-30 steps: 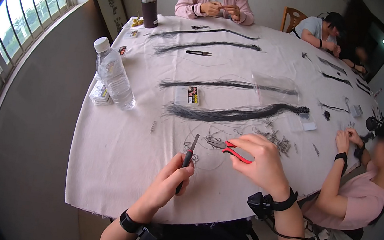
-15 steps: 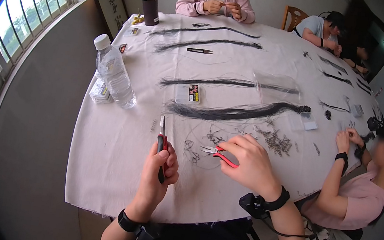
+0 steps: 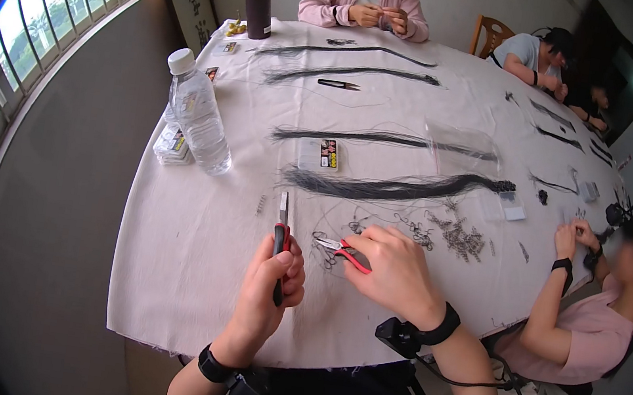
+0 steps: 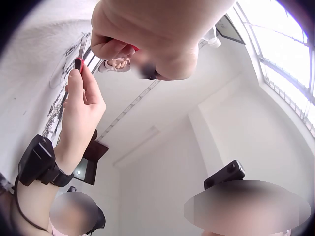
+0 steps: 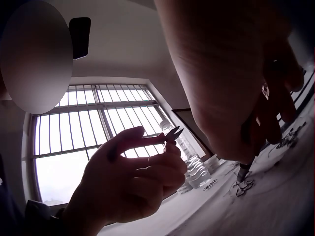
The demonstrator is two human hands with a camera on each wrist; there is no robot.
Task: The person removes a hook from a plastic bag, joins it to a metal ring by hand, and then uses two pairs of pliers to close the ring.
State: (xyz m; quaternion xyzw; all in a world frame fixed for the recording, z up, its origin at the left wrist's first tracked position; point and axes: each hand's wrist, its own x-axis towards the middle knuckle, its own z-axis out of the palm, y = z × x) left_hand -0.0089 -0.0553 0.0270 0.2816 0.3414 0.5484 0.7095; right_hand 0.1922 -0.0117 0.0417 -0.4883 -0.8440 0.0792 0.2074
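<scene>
One upright, one reaching down

My right-wrist view shows parted jaws on the black, red-trimmed steel pliers [image 3: 282, 233]; the head view gives them edge-on, nose up. My left hand [image 3: 264, 290] curls its fingers round those handles, forearm reaching forward. My right hand [image 3: 394, 273], back upward, pinches red-and-black steel pliers [image 3: 354, 261], their nose at the tangled thin dark loops [image 3: 321, 256] on the white cloth [image 3: 180, 259].
</scene>
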